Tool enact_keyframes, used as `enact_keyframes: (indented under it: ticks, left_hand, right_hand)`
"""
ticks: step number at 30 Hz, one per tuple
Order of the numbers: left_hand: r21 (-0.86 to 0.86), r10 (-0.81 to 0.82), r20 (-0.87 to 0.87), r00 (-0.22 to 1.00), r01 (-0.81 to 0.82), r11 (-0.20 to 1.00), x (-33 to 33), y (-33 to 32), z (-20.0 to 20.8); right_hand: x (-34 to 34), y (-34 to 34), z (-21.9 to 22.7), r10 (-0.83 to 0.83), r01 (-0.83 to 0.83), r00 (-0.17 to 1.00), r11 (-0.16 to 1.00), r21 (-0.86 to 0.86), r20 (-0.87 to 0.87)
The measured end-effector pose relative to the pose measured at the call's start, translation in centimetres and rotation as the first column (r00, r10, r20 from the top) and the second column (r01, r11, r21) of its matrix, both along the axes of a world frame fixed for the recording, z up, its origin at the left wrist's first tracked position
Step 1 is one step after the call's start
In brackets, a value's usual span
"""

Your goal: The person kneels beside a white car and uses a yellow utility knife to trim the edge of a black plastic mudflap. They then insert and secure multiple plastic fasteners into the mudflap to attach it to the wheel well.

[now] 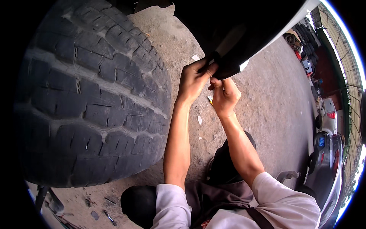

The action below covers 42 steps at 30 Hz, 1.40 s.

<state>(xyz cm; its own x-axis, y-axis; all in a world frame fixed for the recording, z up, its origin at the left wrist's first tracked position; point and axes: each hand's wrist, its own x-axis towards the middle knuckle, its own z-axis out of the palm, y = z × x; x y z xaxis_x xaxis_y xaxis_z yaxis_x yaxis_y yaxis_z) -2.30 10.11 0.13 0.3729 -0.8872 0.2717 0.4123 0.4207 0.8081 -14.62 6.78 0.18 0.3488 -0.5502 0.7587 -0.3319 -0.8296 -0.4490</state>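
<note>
The lower end of a dark vehicle body panel, with a light outer edge, hangs down in front of me. Its lower corner is pinched between the thumb and fingers of my left hand. Just below that corner, my right hand is closed, its thumb and curled fingers pressed together close to the left thumb. Whatever lies between the right fingertips is hidden. A small yellow item shows beside the right hand; whether it is held or lies on the ground, I cannot tell. Deep shadow covers the panel's inner side.
A big worn tyre fills the left side, close to my left forearm. White scraps lie on the rough ground. A small tool rests at the lower left. Parked cars and stacked tyres line the right.
</note>
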Motion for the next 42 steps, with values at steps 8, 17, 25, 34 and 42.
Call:
enact_keyframes:
  ticks: [8,17,25,34,42]
  left_hand:
    - [-0.069,-0.144,-0.420,0.896,0.126,0.990,-0.6,1.2,-0.3]
    - [-0.057,-0.102,-0.641,0.760,0.085,0.995,-1.2,0.6,-5.2]
    - [-0.023,-0.076,-0.664,0.744,0.082,0.996,-1.8,0.8,-6.0]
    - [0.079,-0.073,-0.655,0.752,0.164,0.983,-2.5,1.0,-5.2]
    - [0.702,0.070,0.579,0.812,-0.540,0.464,-6.3,0.8,-23.7]
  right_hand:
    - [0.5,-0.2,-0.3,0.012,-0.009,0.999,0.998,-0.058,0.051]
    - [0.0,-0.3,-0.1,0.027,-0.027,1.000,0.998,-0.050,0.001]
    - [0.1,0.1,0.4,0.037,-0.037,0.999,0.999,-0.029,0.005]
    - [-0.1,0.0,0.0,0.021,-0.019,0.999,0.998,-0.057,0.028]
    - [0.1,0.2,0.5,0.030,-0.032,0.999,0.994,-0.109,-0.015]
